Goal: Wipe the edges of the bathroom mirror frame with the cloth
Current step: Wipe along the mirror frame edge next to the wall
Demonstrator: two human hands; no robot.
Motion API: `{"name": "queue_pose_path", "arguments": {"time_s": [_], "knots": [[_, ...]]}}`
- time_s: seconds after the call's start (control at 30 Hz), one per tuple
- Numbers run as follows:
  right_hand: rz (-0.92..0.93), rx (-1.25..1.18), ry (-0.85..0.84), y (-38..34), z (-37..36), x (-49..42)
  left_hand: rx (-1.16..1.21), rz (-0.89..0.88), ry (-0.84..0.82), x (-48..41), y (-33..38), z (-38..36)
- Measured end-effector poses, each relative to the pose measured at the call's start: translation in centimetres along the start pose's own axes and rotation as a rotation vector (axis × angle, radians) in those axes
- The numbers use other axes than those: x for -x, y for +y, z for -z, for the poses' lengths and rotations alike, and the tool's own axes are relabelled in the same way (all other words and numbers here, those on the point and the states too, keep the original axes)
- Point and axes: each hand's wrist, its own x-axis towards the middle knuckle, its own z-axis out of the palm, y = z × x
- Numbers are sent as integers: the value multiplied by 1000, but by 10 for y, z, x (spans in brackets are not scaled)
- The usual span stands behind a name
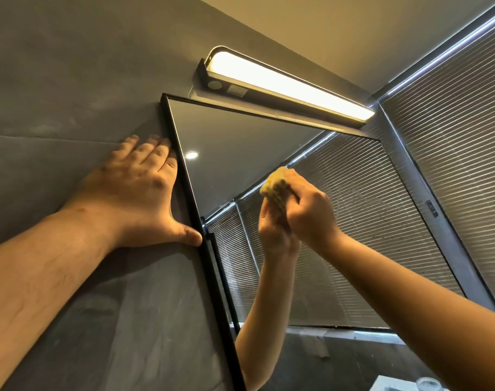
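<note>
The bathroom mirror has a thin black frame (184,176) and hangs on a grey wall. My left hand (139,190) lies flat on the wall beside the frame's left edge, fingers straight, thumb touching the frame. My right hand (308,213) grips a yellow cloth (276,180) and presses it against the mirror glass, right of the left edge and below the top edge. The glass reflects that hand and its forearm.
A lit bar lamp (285,83) is mounted just above the mirror's top edge. Closed grey blinds (452,136) fill the wall to the right. A round container (428,384) shows at the bottom right.
</note>
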Motion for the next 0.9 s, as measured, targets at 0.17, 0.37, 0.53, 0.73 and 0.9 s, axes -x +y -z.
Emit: {"name": "queue_pose_path", "arguments": {"time_s": [0.17,0.37,0.53,0.73,0.9], "knots": [[228,58,-66,-27,-15,21,3,10,-10,0,1,0],[551,126,-26,-40,-15,37,3,11,-16,0,-1,0],[320,165,64,-11,-6,5,-8,2,-18,0,-1,1],[24,124,79,11,-2,-14,-13,0,-12,0,-1,1],[26,-48,65,-13,-5,-7,3,-5,14,0,-1,-1]]}}
